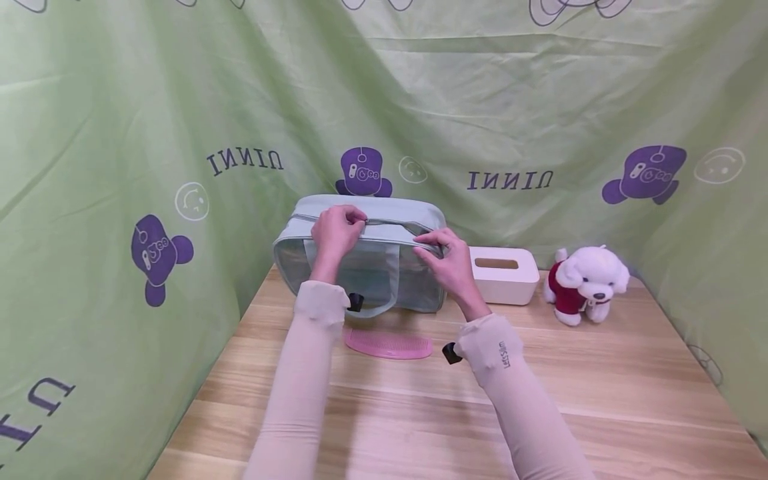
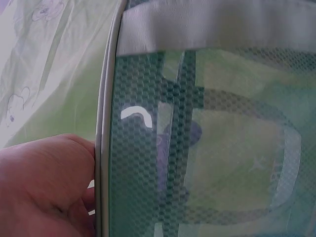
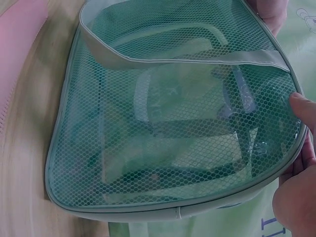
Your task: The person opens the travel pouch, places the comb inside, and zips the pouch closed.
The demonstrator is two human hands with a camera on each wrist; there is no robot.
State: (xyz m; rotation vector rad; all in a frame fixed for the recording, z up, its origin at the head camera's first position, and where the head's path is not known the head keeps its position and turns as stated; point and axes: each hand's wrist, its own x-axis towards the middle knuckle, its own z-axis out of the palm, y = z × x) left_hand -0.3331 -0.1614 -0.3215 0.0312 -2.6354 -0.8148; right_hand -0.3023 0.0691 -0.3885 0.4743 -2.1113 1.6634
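Observation:
A pale green toiletry bag (image 1: 414, 287) with see-through mesh sides stands upright at the back of the table. Its top zipper (image 1: 393, 222) runs lengthwise, and a dark gap shows on the right part. My left hand (image 1: 334, 233) is over the top, thumb and fingers pinching at the zipper line; the slider itself is hidden. With thumb and fingers my right hand (image 1: 449, 261) grips the bag's top front edge near the right corner. In the right wrist view the thumb (image 3: 302, 109) presses the mesh side, with fingers behind the rim. A strap handle (image 1: 393, 280) hangs down the front.
A pink comb (image 1: 389, 345) lies on the wooden table (image 1: 414, 413) in front of the bag. Right of the bag stands a white tissue box (image 1: 507, 283), then a white plush dog (image 1: 591, 280) in red. A green printed curtain (image 1: 480, 100) hangs behind.

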